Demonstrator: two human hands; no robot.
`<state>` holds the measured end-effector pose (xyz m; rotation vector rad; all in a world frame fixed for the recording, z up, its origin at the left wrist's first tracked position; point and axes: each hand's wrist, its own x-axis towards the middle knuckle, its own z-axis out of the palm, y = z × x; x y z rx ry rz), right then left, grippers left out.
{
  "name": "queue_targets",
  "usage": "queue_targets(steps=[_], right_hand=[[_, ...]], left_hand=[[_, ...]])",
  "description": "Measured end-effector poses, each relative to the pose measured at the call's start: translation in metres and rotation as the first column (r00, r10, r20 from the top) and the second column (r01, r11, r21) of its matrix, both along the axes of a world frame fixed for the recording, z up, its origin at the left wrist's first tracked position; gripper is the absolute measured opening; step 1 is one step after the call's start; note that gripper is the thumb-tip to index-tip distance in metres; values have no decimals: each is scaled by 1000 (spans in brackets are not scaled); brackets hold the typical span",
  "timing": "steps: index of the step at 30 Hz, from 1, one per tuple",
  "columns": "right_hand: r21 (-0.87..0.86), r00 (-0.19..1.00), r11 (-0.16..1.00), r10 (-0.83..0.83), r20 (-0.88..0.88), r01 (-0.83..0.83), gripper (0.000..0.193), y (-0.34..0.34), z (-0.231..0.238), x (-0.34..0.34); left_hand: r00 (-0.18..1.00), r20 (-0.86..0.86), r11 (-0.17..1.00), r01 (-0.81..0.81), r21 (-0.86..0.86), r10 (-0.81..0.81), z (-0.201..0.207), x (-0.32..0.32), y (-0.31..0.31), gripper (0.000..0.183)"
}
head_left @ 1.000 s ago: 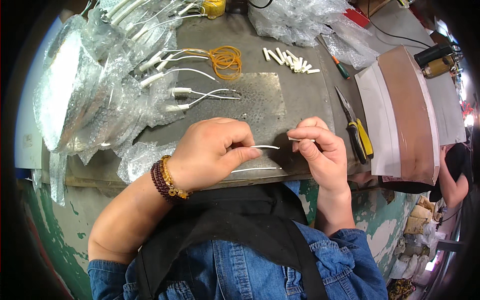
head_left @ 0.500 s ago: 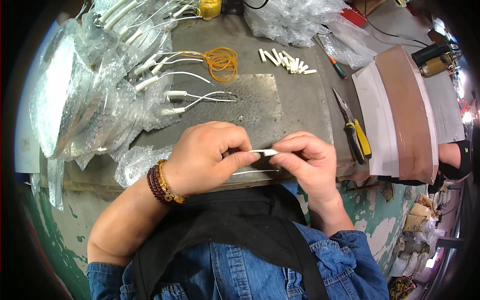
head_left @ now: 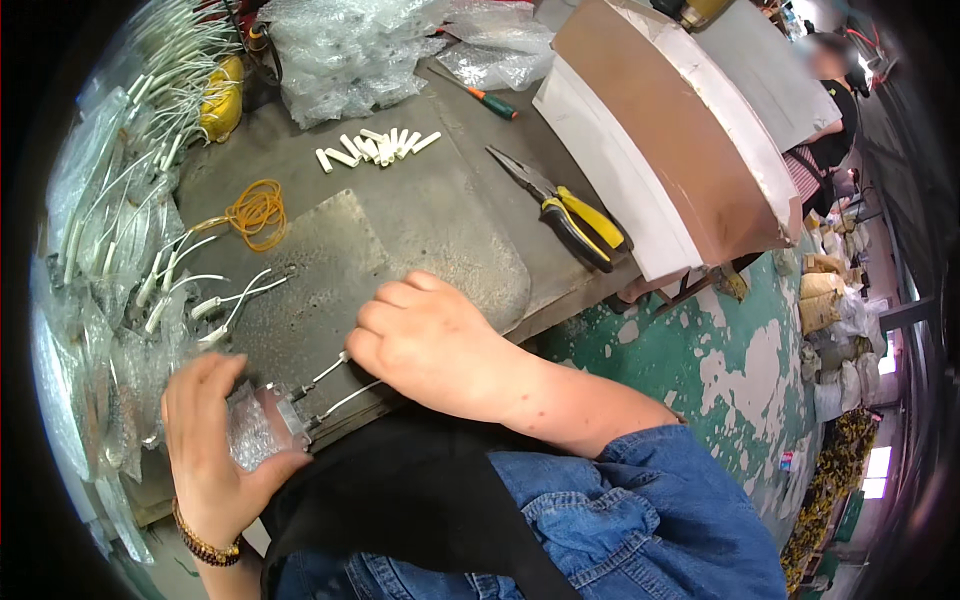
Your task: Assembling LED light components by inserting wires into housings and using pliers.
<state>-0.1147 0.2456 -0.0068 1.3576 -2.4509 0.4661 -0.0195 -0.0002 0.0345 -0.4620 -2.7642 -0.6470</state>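
My left hand curls around a bubble-wrapped part at the table's near edge, thumb against its near side and fingers along its far left side. Two dark terminals with white wires stick out of its right end. My right hand is closed, knuckles up, at the end of the upper wire. A bit of white shows at its fingers; whether a sleeve is on the wire there is hidden. Short white sleeves lie in a loose pile beyond. Left of them is a coil of orange-yellow cord.
Pliers with yellow-black handles and a green-handled screwdriver lie at the right, beside a cardboard box. Bubble-wrapped parts with white wires crowd the left. More bubble wrap lies at the back. A person is at the far right.
My hands have parted from pinching a white sleeve and wire together. My left hand has moved left and down to the wrapped part; the right reaches left along the wire. The view has turned right.
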Motion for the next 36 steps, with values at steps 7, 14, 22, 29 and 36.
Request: queue_targets(steps=[7, 14, 22, 29, 36], right_hand=[[36, 986, 992, 115, 120, -121, 12, -12, 4, -3], [-203, 930, 968, 205, 306, -146, 13, -18, 10, -2], [-405, 797, 900, 361, 484, -161, 15, -21, 24, 6], [-370, 977, 914, 106, -185, -169, 23, 2, 34, 16], [-90, 984, 982, 173, 45, -168, 14, 1, 19, 11]], left_hand=[[988, 140, 996, -57, -70, 67, -18, 21, -13, 77], [998, 4, 998, -62, -9, 62, -22, 27, -12, 71], [998, -66, 999, 4, 41, -1, -1, 27, 2, 73], [993, -88, 995, -68, 79, 74, -1, 31, -6, 78], [993, 68, 994, -103, 48, 99, 3, 25, -11, 80]])
